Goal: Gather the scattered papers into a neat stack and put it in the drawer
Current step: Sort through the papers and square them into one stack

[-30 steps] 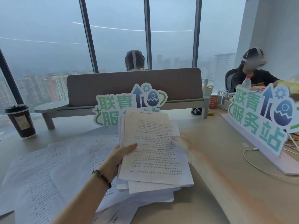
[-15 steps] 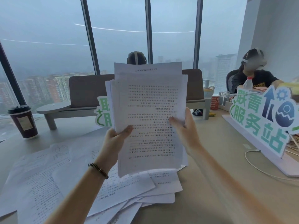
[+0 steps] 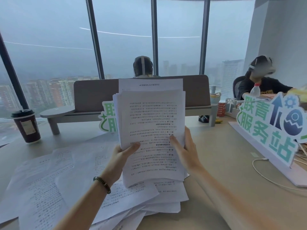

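I hold the bundle of white printed paper sheets (image 3: 152,130) upright, left grip (image 3: 122,156) and right grip (image 3: 186,150) clamped on its sides, so the edges can line up above the loose white pages (image 3: 54,176) on the table (image 3: 224,160).

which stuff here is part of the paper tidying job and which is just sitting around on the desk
Part of the job:
- held bundle of papers, upright, gripped by left hand and right hand
- loose sheets spread on the desk
- No drawer is in view.

Just lying about:
- coffee cup
- two green signs
- white cable
- water bottle
- red mug
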Available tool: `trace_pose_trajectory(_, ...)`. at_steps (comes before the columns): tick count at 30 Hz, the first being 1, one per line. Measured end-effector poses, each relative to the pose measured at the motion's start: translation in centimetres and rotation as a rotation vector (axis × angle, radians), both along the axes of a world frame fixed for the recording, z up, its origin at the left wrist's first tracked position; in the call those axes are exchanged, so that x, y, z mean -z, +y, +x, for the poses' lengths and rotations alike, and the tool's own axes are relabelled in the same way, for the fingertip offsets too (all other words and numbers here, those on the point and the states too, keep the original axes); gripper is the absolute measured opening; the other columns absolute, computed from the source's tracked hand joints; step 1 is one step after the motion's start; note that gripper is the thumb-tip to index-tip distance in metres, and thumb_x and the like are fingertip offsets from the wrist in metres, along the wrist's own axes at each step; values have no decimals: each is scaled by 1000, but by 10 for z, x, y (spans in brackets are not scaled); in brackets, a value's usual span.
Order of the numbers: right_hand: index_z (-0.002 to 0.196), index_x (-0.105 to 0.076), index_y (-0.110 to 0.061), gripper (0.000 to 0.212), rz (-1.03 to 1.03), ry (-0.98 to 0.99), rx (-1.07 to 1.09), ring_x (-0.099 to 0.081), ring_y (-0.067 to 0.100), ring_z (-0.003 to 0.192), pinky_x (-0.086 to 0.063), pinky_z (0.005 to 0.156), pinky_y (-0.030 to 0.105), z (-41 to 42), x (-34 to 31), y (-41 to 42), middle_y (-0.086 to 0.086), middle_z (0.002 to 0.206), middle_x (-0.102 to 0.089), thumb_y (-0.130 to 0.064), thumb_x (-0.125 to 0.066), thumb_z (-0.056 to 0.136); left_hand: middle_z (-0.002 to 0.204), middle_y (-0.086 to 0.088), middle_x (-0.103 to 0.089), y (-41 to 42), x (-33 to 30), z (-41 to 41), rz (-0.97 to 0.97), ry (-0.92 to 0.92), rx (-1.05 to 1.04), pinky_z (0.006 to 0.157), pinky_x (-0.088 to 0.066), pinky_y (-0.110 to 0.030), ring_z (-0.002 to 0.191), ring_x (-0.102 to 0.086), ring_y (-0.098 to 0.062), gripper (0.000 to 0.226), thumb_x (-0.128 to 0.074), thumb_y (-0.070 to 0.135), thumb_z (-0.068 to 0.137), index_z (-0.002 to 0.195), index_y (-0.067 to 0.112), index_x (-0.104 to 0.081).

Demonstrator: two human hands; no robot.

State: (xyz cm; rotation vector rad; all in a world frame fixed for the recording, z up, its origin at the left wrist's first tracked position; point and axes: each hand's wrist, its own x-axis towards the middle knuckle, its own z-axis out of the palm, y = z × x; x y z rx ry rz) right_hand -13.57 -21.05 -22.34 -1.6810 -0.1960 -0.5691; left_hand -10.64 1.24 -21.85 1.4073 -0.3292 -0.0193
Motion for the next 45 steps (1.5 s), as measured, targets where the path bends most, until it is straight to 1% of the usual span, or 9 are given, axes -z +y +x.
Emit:
trace_pose_trajectory(4, 152, -26, -35, 63, -53, -147, 12, -58, 4, 124, -50, 104, 42, 1, -36, -2, -19, 136, -59, -33, -59, 100, 109, -15, -75, 4, -3, 2, -6, 2, 39, 86, -57, -49, 100, -72, -35, 31, -75, 22, 82, 110, 9, -72)
trace_pose_trajectory(11, 159, -1, -28, 93, -323, -417, 130, -6, -20, 141, -15, 118, 28, 12, -110, -9, -36, 155, -3, -11, -66, 94, 110, -15, -75, 2, -3, 1, -37, 2, 43, 87, -58, -51, 101, -72, -36, 37, -72, 24, 77, 110, 10, -72)
trace_pose_trajectory(15, 156, -11, -40, 87, -434, -450, 132, -15, -18, 140, -17, 116, 31, 13, -117, -14, -40, 151, -15, -8, -63, 94, 111, -16, -74, 4, -3, 0, -30, -6, 58, 87, -58, -51, 102, -71, -36, 33, -71, 23, 78, 109, 12, -73)
trace_pose_trajectory(20, 134, -56, -37, 45, -493, -375, 254, -51, 8, 111, -42, 98, 22, 16, -112, -20, -1, 119, -52, -18, -64, 94, 114, -15, -74, 5, -5, -2, -13, -21, 111, 84, -59, -49, 102, -72, -35, 47, -87, 39, 63, 105, 19, -78)
trace_pose_trajectory(25, 136, -57, -36, 46, -526, -411, 262, -48, 1, 108, -37, 96, 9, 15, -113, -19, 0, 120, -52, -18, -64, 95, 116, -14, -73, 6, -4, -1, -18, -25, 115, 86, -58, -49, 105, -71, -34, 52, -90, 43, 60, 106, 22, -78)
trace_pose_trajectory(28, 146, -33, -40, 70, -347, -356, 143, -46, -15, 114, -36, 92, 2, 9, -114, -15, -20, 138, -44, -17, -71, 91, 114, -13, -74, 5, -2, -2, -27, -35, 87, 82, -60, -46, 103, -72, -33, 37, -80, 34, 75, 108, 19, -76)
trace_pose_trajectory(32, 140, -34, -27, 72, 156, -123, -96, -70, 5, 98, -60, 85, 31, 8, -85, -12, -8, 116, -66, -14, -78, 85, 112, -13, -75, 2, 0, -3, -10, -41, 52, 86, -59, -49, 102, -72, -33, 32, -64, 21, 86, 116, 12, -69)
trace_pose_trajectory(37, 121, -66, -17, 31, 187, 172, -208, -74, 27, 100, -61, 78, 39, 11, -29, -8, 2, 109, -77, -22, -72, 91, 108, -10, -76, -2, -3, 0, 72, -51, -24, 85, -59, -48, 100, -73, -30, 23, -62, 24, 93, 112, 14, -71)
trace_pose_trajectory(45, 119, -53, -26, 36, 103, 381, -127, -74, 21, 96, -60, 86, 51, 37, -29, 3, 0, 113, -73, -44, -66, 91, 98, -11, -78, 14, -5, 20, 202, 42, -151, 78, -61, -49, 88, -75, -31, 20, -65, 27, 95, 104, 11, -74)
